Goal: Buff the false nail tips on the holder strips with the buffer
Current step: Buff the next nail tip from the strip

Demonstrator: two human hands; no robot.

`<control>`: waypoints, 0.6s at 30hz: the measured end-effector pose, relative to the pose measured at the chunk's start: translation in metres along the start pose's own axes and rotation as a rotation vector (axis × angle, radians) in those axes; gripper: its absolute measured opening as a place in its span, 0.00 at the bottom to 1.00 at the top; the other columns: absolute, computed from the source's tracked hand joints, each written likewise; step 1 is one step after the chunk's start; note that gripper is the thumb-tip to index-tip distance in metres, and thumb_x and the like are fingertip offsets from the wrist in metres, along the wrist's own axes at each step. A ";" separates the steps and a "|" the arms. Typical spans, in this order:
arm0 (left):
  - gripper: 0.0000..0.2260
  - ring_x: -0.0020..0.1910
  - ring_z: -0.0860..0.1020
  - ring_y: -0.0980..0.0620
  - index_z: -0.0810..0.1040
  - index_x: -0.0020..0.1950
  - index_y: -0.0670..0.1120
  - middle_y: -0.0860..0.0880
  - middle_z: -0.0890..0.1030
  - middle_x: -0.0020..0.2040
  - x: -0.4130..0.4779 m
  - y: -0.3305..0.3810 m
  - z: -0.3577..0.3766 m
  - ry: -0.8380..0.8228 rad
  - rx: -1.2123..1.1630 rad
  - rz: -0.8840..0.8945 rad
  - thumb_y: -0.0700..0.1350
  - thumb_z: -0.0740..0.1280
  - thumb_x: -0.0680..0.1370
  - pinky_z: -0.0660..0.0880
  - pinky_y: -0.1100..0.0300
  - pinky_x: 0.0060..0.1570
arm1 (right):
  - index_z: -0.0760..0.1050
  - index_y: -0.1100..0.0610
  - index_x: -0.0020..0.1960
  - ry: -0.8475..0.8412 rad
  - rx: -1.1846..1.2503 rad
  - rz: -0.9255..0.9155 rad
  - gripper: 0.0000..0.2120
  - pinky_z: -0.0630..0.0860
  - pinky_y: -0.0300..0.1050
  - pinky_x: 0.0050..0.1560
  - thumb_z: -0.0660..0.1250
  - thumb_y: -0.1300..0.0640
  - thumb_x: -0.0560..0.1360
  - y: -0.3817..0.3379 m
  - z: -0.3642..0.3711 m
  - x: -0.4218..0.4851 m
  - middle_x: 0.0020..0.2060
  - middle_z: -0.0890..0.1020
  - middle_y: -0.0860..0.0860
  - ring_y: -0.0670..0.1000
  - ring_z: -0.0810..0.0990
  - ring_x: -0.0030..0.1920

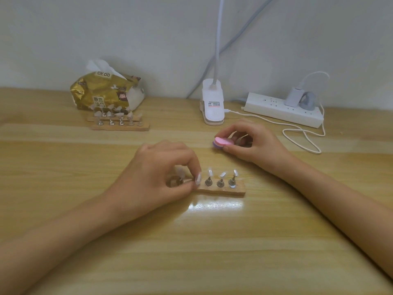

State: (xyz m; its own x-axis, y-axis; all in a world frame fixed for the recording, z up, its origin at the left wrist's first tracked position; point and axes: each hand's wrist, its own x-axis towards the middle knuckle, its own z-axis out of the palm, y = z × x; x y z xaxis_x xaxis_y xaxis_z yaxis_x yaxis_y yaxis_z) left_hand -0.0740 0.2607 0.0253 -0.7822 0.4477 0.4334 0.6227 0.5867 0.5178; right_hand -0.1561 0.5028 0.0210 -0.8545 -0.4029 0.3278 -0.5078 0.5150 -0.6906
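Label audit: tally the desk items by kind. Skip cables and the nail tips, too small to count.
holder strips: 3
buffer: 1
tissue pack: 1
clip lamp: 1
power strip: 1
plugs in it: 2
Total: 9

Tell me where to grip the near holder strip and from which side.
I would pinch the near holder strip by its front and back edges at the bare right end, coming in low from the right. The nail tips stand up along its top, and the left hand covers the left end.
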 end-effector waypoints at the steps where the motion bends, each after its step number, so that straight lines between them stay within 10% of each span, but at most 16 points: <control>1: 0.04 0.52 0.79 0.54 0.78 0.42 0.54 0.57 0.82 0.46 0.000 0.002 -0.001 0.056 -0.013 0.015 0.47 0.72 0.72 0.73 0.54 0.53 | 0.83 0.55 0.50 0.025 0.022 -0.002 0.05 0.77 0.47 0.47 0.74 0.60 0.75 0.000 0.000 0.000 0.49 0.84 0.50 0.50 0.80 0.45; 7: 0.03 0.41 0.81 0.56 0.79 0.47 0.47 0.53 0.86 0.46 0.034 -0.012 -0.012 0.119 -0.481 -0.210 0.44 0.71 0.77 0.78 0.63 0.43 | 0.81 0.57 0.49 0.137 0.114 -0.077 0.04 0.79 0.51 0.46 0.74 0.58 0.76 -0.007 0.002 -0.003 0.48 0.84 0.49 0.50 0.83 0.46; 18: 0.06 0.30 0.73 0.60 0.83 0.39 0.51 0.60 0.82 0.35 0.051 -0.036 0.011 0.078 -0.379 -0.242 0.42 0.76 0.71 0.71 0.70 0.31 | 0.82 0.60 0.49 0.089 0.026 -0.228 0.04 0.80 0.50 0.46 0.74 0.63 0.75 -0.018 0.015 0.001 0.46 0.83 0.50 0.49 0.83 0.48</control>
State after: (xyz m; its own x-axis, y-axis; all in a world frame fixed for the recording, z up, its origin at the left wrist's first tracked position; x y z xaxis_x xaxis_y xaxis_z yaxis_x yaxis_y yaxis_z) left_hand -0.1360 0.2697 0.0207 -0.9113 0.2671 0.3134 0.3977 0.3733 0.8381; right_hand -0.1457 0.4818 0.0242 -0.7251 -0.4378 0.5316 -0.6865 0.3980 -0.6086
